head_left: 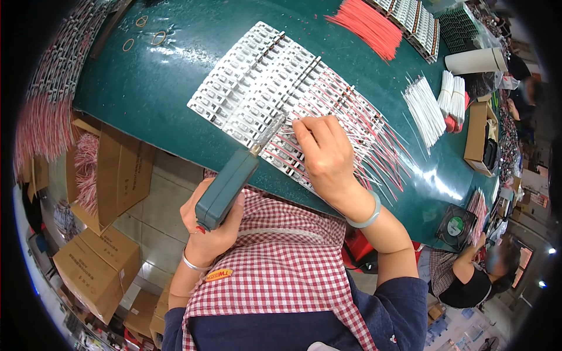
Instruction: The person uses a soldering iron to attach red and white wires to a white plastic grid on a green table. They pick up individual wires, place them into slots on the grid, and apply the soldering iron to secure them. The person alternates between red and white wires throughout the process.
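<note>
My left hand (211, 225) is wrapped around a dark green soldering gun (228, 186), its metal tip angled up and to the right over rows of small white parts (263, 88). Beside that tip, my right hand (325, 158) is closed in a pinch at the ends of the wires, on what looks like a thin wire; the fingers partly hide it. Red and white wires (374, 131) are fixed along the right-hand rows and trail off to the right. The rows farther left carry no wires.
The panel lies on a green table (170, 76). Behind it is a bundle of red wires (369, 29); white wires (424, 111) lie to the right. Rubber bands (158, 38) are at far left, a small fan (453, 227) at right. Cardboard boxes (96, 269) stand left, below the table; another person (477, 269) sits at right.
</note>
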A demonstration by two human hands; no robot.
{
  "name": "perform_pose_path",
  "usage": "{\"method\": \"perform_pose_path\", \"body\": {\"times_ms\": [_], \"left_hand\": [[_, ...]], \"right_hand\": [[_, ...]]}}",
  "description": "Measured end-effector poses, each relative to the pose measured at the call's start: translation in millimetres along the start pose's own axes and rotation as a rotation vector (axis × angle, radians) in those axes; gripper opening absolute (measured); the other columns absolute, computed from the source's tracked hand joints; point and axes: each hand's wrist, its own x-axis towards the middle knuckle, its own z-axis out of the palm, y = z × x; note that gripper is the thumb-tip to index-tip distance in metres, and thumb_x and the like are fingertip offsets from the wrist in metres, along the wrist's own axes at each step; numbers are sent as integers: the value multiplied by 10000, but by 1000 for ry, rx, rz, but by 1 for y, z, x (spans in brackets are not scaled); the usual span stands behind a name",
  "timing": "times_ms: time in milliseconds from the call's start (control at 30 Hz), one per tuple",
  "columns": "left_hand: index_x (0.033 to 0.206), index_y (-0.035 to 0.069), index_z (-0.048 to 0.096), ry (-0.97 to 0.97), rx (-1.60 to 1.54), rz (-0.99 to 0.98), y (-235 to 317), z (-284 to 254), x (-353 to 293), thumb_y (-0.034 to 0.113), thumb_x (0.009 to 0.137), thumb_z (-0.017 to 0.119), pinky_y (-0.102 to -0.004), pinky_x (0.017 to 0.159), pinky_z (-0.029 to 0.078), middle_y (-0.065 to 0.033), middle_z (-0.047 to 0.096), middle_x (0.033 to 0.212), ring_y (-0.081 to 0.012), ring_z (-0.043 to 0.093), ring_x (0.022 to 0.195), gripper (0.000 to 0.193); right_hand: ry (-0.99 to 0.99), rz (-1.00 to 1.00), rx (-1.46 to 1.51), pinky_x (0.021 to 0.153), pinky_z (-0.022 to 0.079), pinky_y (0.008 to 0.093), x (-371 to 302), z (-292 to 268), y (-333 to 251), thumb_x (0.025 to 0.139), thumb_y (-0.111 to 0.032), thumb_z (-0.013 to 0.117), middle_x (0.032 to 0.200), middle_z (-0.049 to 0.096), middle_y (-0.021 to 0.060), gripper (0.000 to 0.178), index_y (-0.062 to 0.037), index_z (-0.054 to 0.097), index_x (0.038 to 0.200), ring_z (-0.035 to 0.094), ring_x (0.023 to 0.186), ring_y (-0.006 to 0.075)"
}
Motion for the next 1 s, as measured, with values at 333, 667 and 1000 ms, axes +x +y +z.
{"method": "perform_pose_path", "body": {"times_ms": [333,667,1000], "left_hand": [[900,-51,678,11,66,52,0,2,1,-59,759,746,-281,581,500,-121,664,836,-189,639,640,157],[1007,-80,713,30,23,2,0,-5,-8,-44,761,743,-322,740,580,-202,723,1017,-274,734,838,251],[995,-88,705,42,1,10,-4,-7,-13,-50,756,743,-318,709,572,-199,719,986,-269,728,805,245]], "right_hand": [[1,21,-32,657,517,349,1,0,-5,701,9,659,944,647,115,320,52,674,1018,601,810,260],[-13,-1,-34,674,522,353,0,-1,-3,705,-7,659,960,618,137,300,81,666,992,588,832,272],[18,22,31,655,519,353,-3,-4,-12,692,39,661,942,657,116,329,45,679,1021,602,799,260]]}}
